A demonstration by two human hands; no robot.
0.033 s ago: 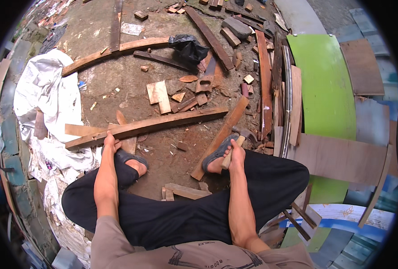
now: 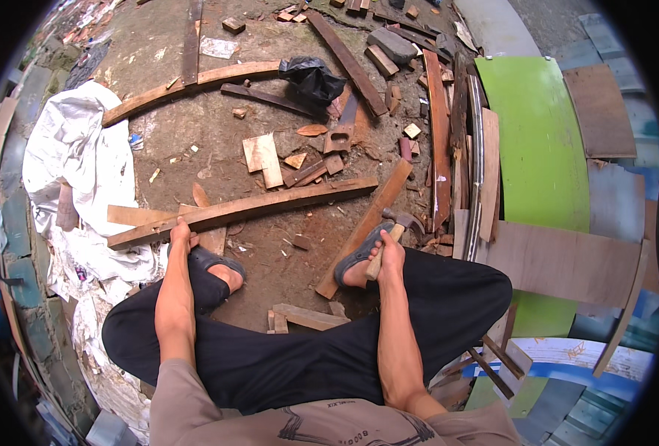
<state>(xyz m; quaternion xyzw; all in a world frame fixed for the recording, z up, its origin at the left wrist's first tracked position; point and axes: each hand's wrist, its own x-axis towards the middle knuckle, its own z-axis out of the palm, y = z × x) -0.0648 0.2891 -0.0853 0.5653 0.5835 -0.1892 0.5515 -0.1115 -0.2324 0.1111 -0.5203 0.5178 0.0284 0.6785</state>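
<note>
No movement since earlier frame. Left hand (image 2: 182,236) fingers clamped on plank (image 2: 248,209); right hand (image 2: 390,254) fingers clamped on hammer (image 2: 389,236) handle, head by sandal (image 2: 359,255).

Two hands: the left hand (image 2: 181,234) and the right hand (image 2: 390,253). One hammer (image 2: 389,236), two grey sandals (image 2: 214,262), one black plastic bag (image 2: 311,76), one green panel (image 2: 541,149), one white sheet (image 2: 73,160).

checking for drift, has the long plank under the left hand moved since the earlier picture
No. The long plank lies as before, its far end by the slanted board, with the left hand on its near end.
</note>
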